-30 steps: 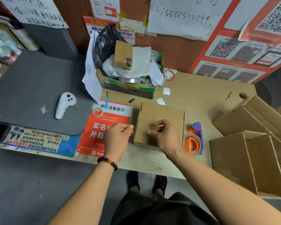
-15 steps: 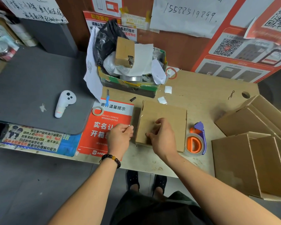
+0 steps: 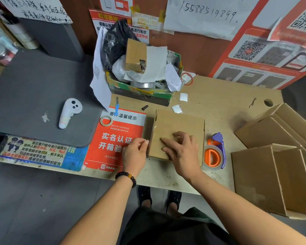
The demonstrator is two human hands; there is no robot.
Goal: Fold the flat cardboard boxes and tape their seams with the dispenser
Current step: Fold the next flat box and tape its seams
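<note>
While a cluttered green-edged cardboard bin of paper and black plastic stands against the wall behind the work, a folded brown cardboard box sits on the pale wooden table, partly over the edge of a red printed notice, with a small ring of clear tape and a blue-handled knife to its left and a white handheld controller lying on the grey mat farther left. An orange and purple tape dispenser rests just beside the box's right edge, and a stack of flat brown cardboard boxes lies well apart on the right; nothing blocks the hands. The left hand pinches something small, too thin to make out, between thumb and forefinger at the box's left edge. The right hand lies flat on the box top, fingers straight and pressing; half a second earlier those fingers were more curled, and a second ago the hand was raised over the lid, pinching. The box's long axis runs roughly left to right across the table, its left side wall facing the red notice
</note>
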